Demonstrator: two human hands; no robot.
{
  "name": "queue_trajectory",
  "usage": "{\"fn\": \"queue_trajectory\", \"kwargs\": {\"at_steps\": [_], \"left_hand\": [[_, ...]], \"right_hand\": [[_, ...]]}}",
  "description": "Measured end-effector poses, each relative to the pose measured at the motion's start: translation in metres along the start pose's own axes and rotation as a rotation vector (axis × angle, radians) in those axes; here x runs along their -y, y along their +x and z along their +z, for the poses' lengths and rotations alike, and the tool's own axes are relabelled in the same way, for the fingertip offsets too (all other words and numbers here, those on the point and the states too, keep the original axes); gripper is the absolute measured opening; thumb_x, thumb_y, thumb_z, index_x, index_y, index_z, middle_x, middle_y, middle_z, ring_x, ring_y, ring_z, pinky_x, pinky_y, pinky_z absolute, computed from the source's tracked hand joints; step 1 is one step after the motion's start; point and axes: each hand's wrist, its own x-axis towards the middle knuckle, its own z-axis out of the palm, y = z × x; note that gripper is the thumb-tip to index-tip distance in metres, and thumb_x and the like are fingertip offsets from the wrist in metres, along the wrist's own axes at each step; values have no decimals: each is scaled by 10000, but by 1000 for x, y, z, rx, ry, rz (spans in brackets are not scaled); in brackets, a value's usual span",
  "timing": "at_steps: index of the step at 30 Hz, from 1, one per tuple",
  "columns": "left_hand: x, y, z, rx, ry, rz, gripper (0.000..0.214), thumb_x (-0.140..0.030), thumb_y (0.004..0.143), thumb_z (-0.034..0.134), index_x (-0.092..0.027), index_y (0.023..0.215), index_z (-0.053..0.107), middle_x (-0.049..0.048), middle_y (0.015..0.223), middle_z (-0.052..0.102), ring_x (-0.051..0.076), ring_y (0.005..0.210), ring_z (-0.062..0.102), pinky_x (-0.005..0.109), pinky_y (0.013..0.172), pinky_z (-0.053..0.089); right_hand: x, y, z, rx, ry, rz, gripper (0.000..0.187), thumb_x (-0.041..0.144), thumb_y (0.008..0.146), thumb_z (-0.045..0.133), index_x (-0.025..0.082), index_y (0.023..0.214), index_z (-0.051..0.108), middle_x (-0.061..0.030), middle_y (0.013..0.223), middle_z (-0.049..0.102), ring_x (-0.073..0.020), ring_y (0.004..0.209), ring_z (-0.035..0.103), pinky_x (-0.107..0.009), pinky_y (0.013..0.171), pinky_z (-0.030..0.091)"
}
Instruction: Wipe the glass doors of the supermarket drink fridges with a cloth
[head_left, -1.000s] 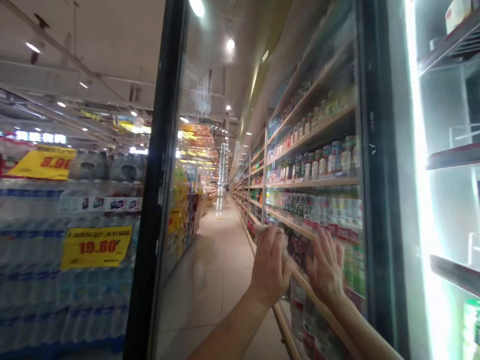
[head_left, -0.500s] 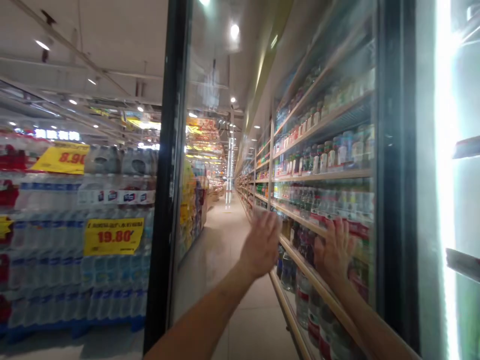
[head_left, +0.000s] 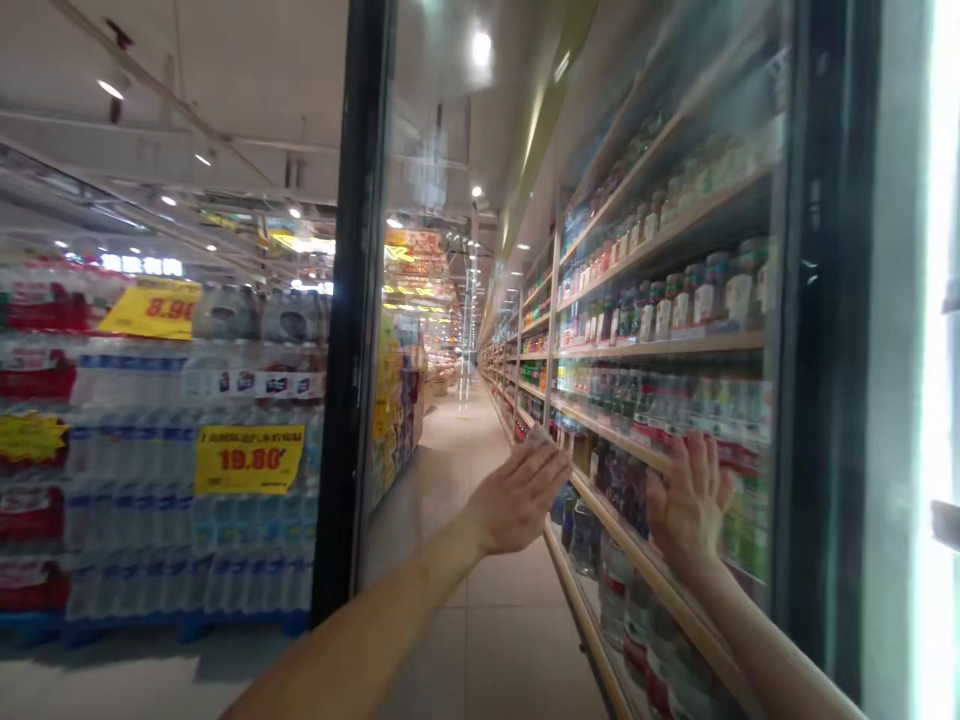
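Glass pane (head_left: pixel 585 300), tall, clear and slightly hazy, stands straight ahead between the 2 dark uprights of a black door frame (head_left: pixel 358 300). Before its lower part are 2 bare hands. The left hand (head_left: pixel 521 497) slants up to the right, fingers straight and together; whether its grip holds anything I cannot tell. The right hand (head_left: pixel 690 515) has an open, unfilled grip, fingers raised and thumb apart. Contact with the pane cannot be made out.

Within the pane's outline, long pale-edged shelves (head_left: pixel 660 347) carry rows of bottles and run back beside a glossy pale tiled floor (head_left: pixel 517 650). At far right glows a white vertical light strip (head_left: pixel 945 250). To the left, blue-banded clear plastic bottles (head_left: pixel 135 530) rise in layers on a blue pallet (head_left: pixel 191 625), under a yellow rectangular price sign (head_left: pixel 250 459) reading 19.80. White spotlights (head_left: pixel 110 90) hang from the pale ceiling (head_left: pixel 240 60).
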Motion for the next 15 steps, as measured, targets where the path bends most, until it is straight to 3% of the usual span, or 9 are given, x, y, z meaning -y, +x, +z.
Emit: {"fn": "queue_trajectory", "kwargs": {"at_steps": [1,2,5,6,7,8,12,13,15], "left_hand": [[8,-1,-2,-3,5,-3,577,-236,813,406,-132,1371,304,89,1400,401,216,1369,198,388,1113,227],[21,-5,-6,-34,33,-103,581,-236,814,405,-131,1375,295,94,1406,390,225,1371,189,407,1114,221],[61,-15,-20,-221,180,-638,596,-240,819,402,-82,1378,268,172,1429,321,302,1374,150,517,1089,209],[65,-15,-21,-252,205,-732,596,-249,822,401,-66,1373,271,193,1429,309,323,1373,141,545,1081,200],[63,-13,-20,-239,204,-743,595,-258,823,402,-58,1369,277,200,1428,308,331,1373,133,555,1080,188],[56,-8,-16,-193,175,-664,595,-269,823,403,-62,1368,283,193,1425,318,326,1375,129,546,1087,179],[26,28,2,-1,29,-57,557,-320,844,387,-148,1368,313,89,1424,370,237,1376,176,416,1125,171],[30,37,2,5,26,-18,540,-327,851,379,-157,1360,329,77,1417,383,229,1370,199,402,1126,175],[51,49,-5,-44,67,-210,522,-327,858,370,-145,1347,348,91,1409,391,249,1361,221,430,1119,183]], "right_hand": [[-1,0,0,4,0,-15,592,349,884,349,164,1429,211,-171,1450,297,-311,1352,228,-579,1020,213],[-2,0,0,6,1,-22,595,345,882,350,168,1431,205,-169,1453,291,-311,1352,228,-579,1022,211],[-1,-1,2,-17,10,0,598,342,881,355,162,1431,206,-174,1455,283,-315,1355,220,-579,1030,195],[-1,-1,3,-29,14,12,596,344,882,356,158,1429,212,-176,1452,289,-316,1355,219,-580,1032,190],[0,-1,3,-39,19,19,593,346,883,358,156,1427,220,-177,1448,296,-318,1355,219,-580,1033,188],[0,-1,3,-43,22,18,591,347,883,359,154,1425,224,-179,1445,301,-319,1355,219,-580,1032,189],[-7,0,-2,-4,4,-45,588,332,881,369,178,1427,217,-171,1447,302,-321,1347,240,-569,1020,223],[-9,0,-3,9,-2,-61,583,327,882,367,187,1428,215,-168,1445,307,-318,1344,249,-562,1018,233],[-9,0,-5,24,-8,-67,577,320,886,360,201,1429,206,-162,1442,315,-312,1343,256,-553,1018,239]]}}
